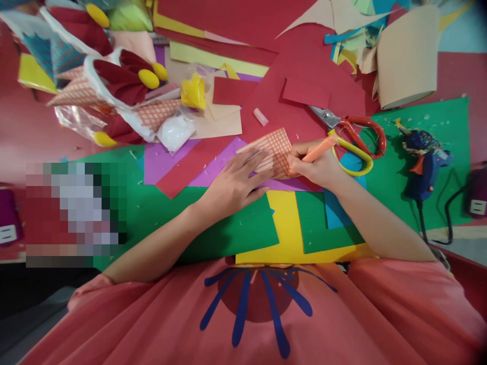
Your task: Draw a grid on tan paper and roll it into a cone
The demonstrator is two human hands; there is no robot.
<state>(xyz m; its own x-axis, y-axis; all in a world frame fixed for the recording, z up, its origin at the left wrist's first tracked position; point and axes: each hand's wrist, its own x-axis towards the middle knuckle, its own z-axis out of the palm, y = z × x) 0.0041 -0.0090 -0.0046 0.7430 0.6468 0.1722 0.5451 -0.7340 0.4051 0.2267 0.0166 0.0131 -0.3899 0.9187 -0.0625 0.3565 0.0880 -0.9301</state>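
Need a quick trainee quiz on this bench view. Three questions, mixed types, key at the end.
1. What is the right hand holding?
A) Scissors
B) Orange marker
C) Glue stick

2. True or false: the left hand rests on the paper with the orange grid.

3. Fill in the color: the blue glue gun lies on a ____ sheet.

Key: 1 B; 2 true; 3 green.

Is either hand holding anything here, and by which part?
The right hand grips an orange marker near its writing end; the left hand holds nothing, lying spread on the checked piece.
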